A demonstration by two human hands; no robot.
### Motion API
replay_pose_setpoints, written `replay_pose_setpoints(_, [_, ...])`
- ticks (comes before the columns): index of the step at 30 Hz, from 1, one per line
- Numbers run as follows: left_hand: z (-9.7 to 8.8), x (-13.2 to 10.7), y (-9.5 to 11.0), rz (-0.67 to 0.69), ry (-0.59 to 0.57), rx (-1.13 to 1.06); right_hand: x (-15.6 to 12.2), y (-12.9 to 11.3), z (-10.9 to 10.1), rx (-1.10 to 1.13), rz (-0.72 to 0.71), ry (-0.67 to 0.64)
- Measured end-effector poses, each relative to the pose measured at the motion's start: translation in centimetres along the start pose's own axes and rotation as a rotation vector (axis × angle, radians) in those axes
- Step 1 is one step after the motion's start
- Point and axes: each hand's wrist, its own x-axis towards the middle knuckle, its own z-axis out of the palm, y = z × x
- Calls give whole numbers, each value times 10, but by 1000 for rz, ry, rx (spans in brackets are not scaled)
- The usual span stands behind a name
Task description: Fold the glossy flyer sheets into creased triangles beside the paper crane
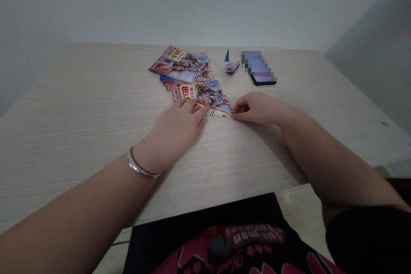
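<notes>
Leaflet seems barely folded: left hand presses it flat, right hand pinches its corner (paper crane done, one o'clock).

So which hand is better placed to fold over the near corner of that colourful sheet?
Probably the right. The right hand pinches the colourful sheet at its near right corner, while the left hand lies flat on it, pressing it to the table.
</notes>
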Motion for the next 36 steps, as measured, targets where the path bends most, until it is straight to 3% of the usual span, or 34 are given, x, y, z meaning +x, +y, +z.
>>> replay_pose_setpoints(8, [-1,-1,1,26,25,20,-4,9,-7,-23,-18,-47])
replay_pose_setpoints(14, [2,-2,4,-2,21,11,0,10,3,170,-168,215])
replay_pose_setpoints(22, [9,-6,8,31,37,-48,0,3,11,-83,-368,235])
replay_pose_setpoints(27, [6,-9,10,82,31,-36,-5,0,9,-206,-363,258])
replay_pose_setpoints(31, [-1,-8,16,62,-44,-27,-2,0,10,-265,-361,289])
replay_pose_setpoints(36, [-5,-8,20,47,-52,-24,4,-1,12,-293,-360,265])
